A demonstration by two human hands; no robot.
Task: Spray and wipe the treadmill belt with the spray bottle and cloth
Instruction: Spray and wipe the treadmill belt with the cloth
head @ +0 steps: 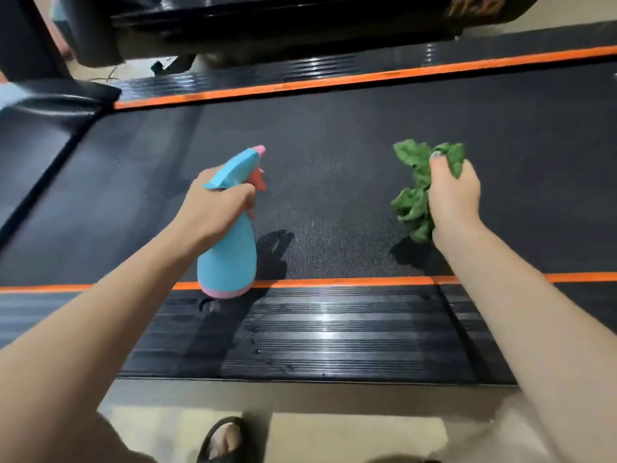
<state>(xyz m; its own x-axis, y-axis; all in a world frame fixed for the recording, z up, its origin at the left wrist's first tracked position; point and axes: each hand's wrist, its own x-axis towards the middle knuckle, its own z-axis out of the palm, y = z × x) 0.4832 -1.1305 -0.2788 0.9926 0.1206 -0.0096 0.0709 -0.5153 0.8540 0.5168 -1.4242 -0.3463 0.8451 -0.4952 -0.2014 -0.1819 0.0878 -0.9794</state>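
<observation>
1. Head view, treadmill belt [334,182]: a broad, dark, textured band between two orange stripes [334,282], running across the frame. It looks grippy and flat. Judged firm enough to take wiping pressure, though the belt may shift lengthwise under a hard push.
2. Side rail [317,332]: black, ribbed and glossy, nearest the person, with a few droplets visible on it.
3. Spray bottle [230,259]: blue plastic with a pink base and pink nozzle, held over the near edge of the belt. The left hand [213,208] is wrapped round its neck, below the trigger. Judged light, rigid and smooth; the neck is the sensible hold, with a finger free for the trigger. Fill level cannot be told.
4. Cloth [414,202]: green and crumpled, bunched in the right hand [450,195], whose fingers are curled round it, above the belt to the right. Soft, limp and very light; a fuller palm-down hold would spread it for wiping.
</observation>
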